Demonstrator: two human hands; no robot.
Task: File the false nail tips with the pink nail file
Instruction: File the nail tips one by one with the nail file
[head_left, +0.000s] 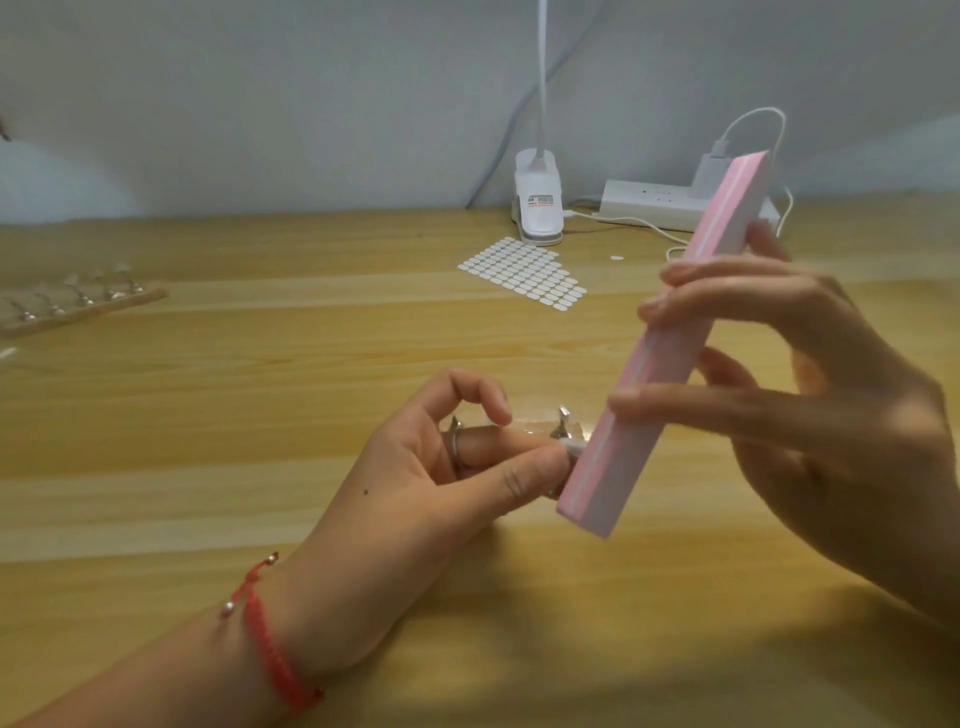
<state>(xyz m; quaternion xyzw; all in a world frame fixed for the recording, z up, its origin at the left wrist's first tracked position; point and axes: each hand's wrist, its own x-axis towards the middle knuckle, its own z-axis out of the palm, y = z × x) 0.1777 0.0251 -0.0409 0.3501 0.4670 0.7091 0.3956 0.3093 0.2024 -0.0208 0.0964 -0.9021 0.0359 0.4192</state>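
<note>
Filing station: pale wooden tabletop (260, 389), grey wall (260, 104) behind.
The left hand (415, 467) pinched a false nail tip (574, 444); the right hand (831, 415) had its grip curled round the pink nail file (670, 353).

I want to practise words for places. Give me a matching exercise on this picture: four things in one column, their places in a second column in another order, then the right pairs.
Things
1 file
2 nail tip
3 bracelet
4 stickers

Places
A on the left wrist
B flat on the table, before the lamp
C in the right hand
D at the left hand's fingertips, against the file

Pairs: 1-C, 2-D, 3-A, 4-B
</note>
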